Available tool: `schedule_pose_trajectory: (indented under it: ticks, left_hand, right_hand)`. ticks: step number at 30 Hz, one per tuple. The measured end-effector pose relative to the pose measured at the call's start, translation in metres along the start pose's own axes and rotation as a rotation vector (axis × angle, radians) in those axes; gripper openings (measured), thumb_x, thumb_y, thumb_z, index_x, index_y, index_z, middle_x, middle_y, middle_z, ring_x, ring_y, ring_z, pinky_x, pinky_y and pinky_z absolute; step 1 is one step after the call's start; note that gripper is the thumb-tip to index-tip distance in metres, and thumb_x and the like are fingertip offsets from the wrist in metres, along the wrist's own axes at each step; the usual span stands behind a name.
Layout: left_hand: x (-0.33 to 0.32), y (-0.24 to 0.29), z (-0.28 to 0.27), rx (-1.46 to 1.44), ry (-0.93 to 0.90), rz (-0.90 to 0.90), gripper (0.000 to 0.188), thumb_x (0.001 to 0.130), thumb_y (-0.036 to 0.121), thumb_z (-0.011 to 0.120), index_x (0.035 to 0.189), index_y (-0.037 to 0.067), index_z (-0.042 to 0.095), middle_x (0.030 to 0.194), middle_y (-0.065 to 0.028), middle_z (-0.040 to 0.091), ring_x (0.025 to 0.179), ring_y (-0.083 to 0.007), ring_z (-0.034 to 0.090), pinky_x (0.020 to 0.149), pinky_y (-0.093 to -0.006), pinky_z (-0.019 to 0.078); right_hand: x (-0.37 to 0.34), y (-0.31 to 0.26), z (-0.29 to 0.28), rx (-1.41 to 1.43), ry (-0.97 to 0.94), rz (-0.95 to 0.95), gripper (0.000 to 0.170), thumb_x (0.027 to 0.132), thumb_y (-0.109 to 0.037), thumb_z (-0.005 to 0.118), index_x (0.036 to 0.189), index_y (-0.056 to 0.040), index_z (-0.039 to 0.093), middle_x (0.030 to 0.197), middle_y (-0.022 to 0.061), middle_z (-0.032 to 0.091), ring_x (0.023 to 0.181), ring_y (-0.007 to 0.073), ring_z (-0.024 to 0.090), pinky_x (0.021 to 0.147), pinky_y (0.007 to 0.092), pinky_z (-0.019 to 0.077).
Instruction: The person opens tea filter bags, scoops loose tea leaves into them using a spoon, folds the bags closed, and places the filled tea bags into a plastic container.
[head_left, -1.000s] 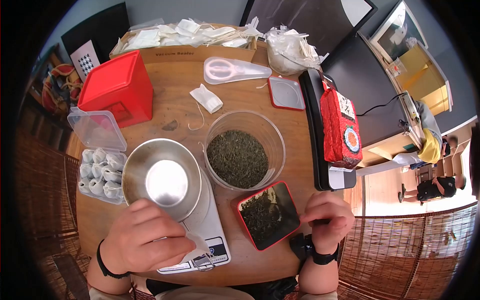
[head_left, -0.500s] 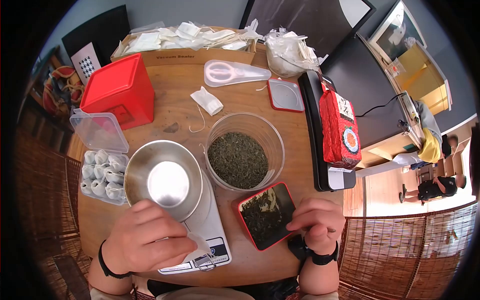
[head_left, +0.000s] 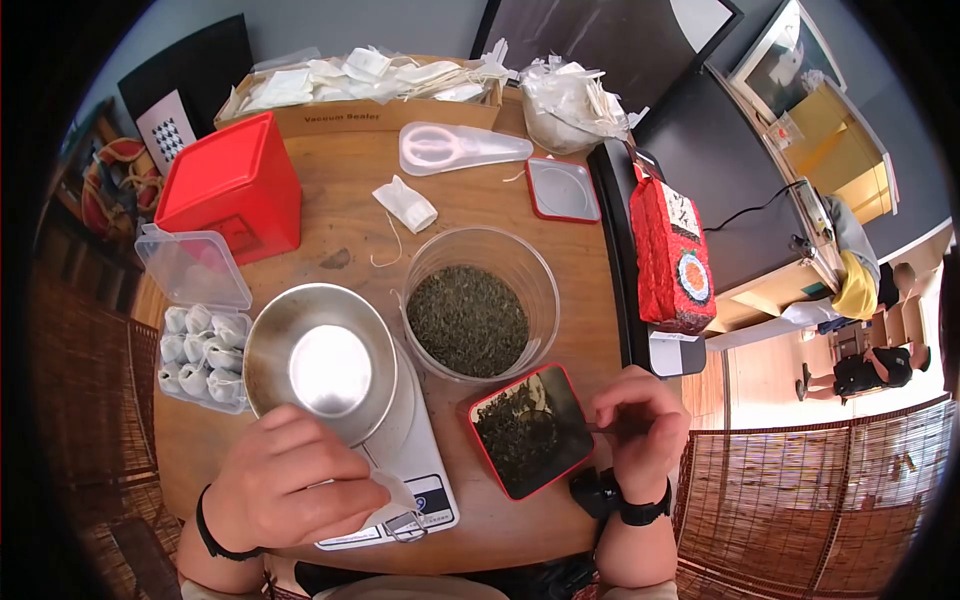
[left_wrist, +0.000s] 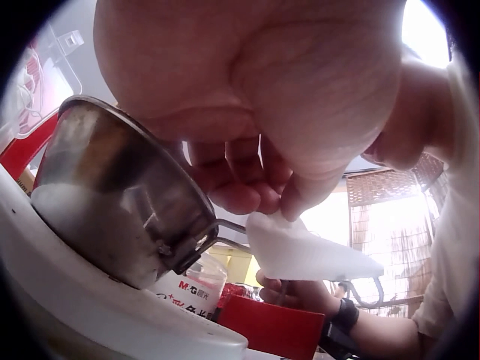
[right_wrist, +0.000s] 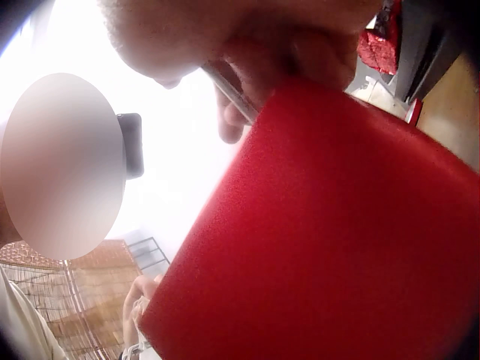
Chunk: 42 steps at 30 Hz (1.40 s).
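Observation:
A white bag [left_wrist: 307,251] is pinched between the thumb and fingers of my left hand [head_left: 290,475], over the metal pan's handle. The metal pan [head_left: 265,350] stands on a white scale [head_left: 418,440]. My right hand [head_left: 645,425] grips a thin metal handle [right_wrist: 232,94] at the right side of the red tin [head_left: 575,460]. Inside the tin, a spoon's bowl seems to lie among dark tea leaves [head_left: 510,445]; its outline is partly hidden. In the right wrist view the tin's red wall [right_wrist: 322,225] hides the inside.
Behind the tin stands a clear tub [head_left: 545,335] of tea leaves. Filled bags [head_left: 205,350] sit in a plastic box at left, near a red canister [head_left: 235,190]. A red packet [head_left: 670,255] lies on a black device at right. Farther back are scissors [head_left: 465,148] and a carton [head_left: 340,117].
My right hand first moved left toward the tin, then its fingers turned, and the handle now reaches into the leaves. My left hand keeps its hold on the bag. The head view has shifted slightly.

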<state>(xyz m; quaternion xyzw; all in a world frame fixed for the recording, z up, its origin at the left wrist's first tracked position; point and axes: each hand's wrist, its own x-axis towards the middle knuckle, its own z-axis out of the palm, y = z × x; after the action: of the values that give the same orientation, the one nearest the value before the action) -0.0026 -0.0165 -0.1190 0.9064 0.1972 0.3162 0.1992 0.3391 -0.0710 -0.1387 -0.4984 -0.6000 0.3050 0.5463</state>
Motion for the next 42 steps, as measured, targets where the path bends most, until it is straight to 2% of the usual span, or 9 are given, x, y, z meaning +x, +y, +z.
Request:
schedule_pose_trajectory:
  ticks: [6, 16, 19, 21, 24, 29, 34, 36, 42]
  left_hand:
    - [0.000, 0.000, -0.001, -0.005, -0.001, 0.003, 0.017, 0.075, 0.016, 0.082, 0.091, 0.015, 0.074, 0.087, 0.0023, 0.061, 0.073, -0.0206, 0.059, 0.067, -0.0347, 0.0431]
    - [0.001, 0.000, -0.002, -0.018, -0.008, 0.008, 0.018, 0.075, 0.015, 0.082, 0.092, 0.015, 0.075, 0.087, 0.0023, 0.061, 0.072, -0.0205, 0.059, 0.066, -0.0341, 0.0430]
    - [0.001, -0.001, -0.002, -0.029, -0.004, 0.013, 0.018, 0.076, 0.015, 0.082, 0.092, 0.015, 0.075, 0.088, 0.0021, 0.062, 0.072, -0.0199, 0.059, 0.066, -0.0335, 0.0431]
    - [0.002, 0.000, -0.004, -0.008, -0.015, 0.013, 0.018, 0.076, 0.015, 0.083, 0.092, 0.016, 0.075, 0.088, 0.0021, 0.063, 0.073, -0.0195, 0.060, 0.066, -0.0334, 0.0433]
    - [0.003, -0.002, -0.007, 0.020, -0.014, 0.012, 0.019, 0.075, 0.015, 0.083, 0.093, 0.016, 0.076, 0.089, 0.0022, 0.064, 0.075, -0.0187, 0.061, 0.067, -0.0333, 0.0437]
    - [0.004, 0.002, -0.009, 0.014, -0.018, 0.010, 0.019, 0.076, 0.014, 0.084, 0.092, 0.016, 0.076, 0.090, 0.0025, 0.065, 0.078, -0.0185, 0.063, 0.070, -0.0332, 0.0457]
    - [0.005, 0.005, -0.015, 0.072, -0.053, 0.005, 0.017, 0.077, 0.013, 0.083, 0.092, 0.015, 0.075, 0.090, 0.0021, 0.066, 0.083, -0.0182, 0.063, 0.073, -0.0332, 0.0462]
    - [0.005, 0.004, -0.015, 0.064, -0.045, 0.003, 0.016, 0.078, 0.013, 0.083, 0.091, 0.015, 0.074, 0.091, 0.0017, 0.066, 0.083, -0.0185, 0.063, 0.074, -0.0335, 0.0462]
    - [0.005, 0.006, -0.022, 0.168, -0.029, 0.062, 0.020, 0.078, 0.013, 0.080, 0.097, 0.015, 0.072, 0.094, 0.0018, 0.065, 0.086, -0.0188, 0.063, 0.076, -0.0337, 0.0459]
  right_hand:
    - [-0.001, -0.002, 0.007, 0.105, 0.156, 0.084, 0.059, 0.100, -0.053, 0.061, 0.122, 0.0018, 0.052, 0.074, 0.0080, 0.062, 0.061, 0.0109, 0.054, 0.052, 0.0232, 0.0373]
    - [0.003, 0.000, 0.005, 0.139, 0.159, 0.089, 0.059, 0.103, -0.058, 0.053, 0.125, -0.0036, 0.051, 0.069, 0.0051, 0.060, 0.057, 0.0053, 0.049, 0.049, 0.0191, 0.0309]
    - [0.004, 0.006, 0.005, 0.228, 0.137, 0.104, 0.048, 0.106, -0.046, 0.055, 0.127, -0.0036, 0.050, 0.073, 0.0048, 0.061, 0.057, 0.0055, 0.049, 0.048, 0.0197, 0.0319]
    - [0.008, 0.005, 0.007, 0.040, 0.205, 0.151, 0.036, 0.106, -0.032, 0.056, 0.129, -0.0043, 0.050, 0.077, 0.0040, 0.062, 0.058, 0.0058, 0.049, 0.048, 0.0197, 0.0331]
    - [0.010, 0.005, 0.005, 0.070, 0.286, 0.119, 0.031, 0.105, -0.023, 0.056, 0.130, -0.0053, 0.050, 0.080, 0.0032, 0.062, 0.058, 0.0055, 0.049, 0.048, 0.0196, 0.0347]
    - [0.010, 0.008, 0.002, 0.065, 0.248, 0.165, 0.024, 0.109, -0.022, 0.051, 0.110, -0.0036, 0.066, 0.080, -0.0002, 0.059, 0.060, 0.0036, 0.049, 0.050, 0.0189, 0.0378]
    - [0.011, 0.010, -0.004, -0.056, 0.079, 0.112, 0.027, 0.108, -0.023, 0.050, 0.112, -0.0019, 0.068, 0.081, 0.0002, 0.060, 0.067, 0.0063, 0.051, 0.058, 0.0229, 0.0424]
    - [0.014, 0.012, -0.006, -0.220, -0.055, -0.039, 0.026, 0.106, -0.021, 0.052, 0.112, -0.0006, 0.068, 0.085, 0.0011, 0.060, 0.076, 0.0091, 0.053, 0.068, 0.0268, 0.0445]
    - [0.013, 0.010, 0.004, 0.058, 0.167, -0.023, 0.024, 0.102, -0.020, 0.056, 0.107, 0.0013, 0.067, 0.093, 0.0056, 0.057, 0.084, 0.0127, 0.053, 0.076, 0.0273, 0.0431]
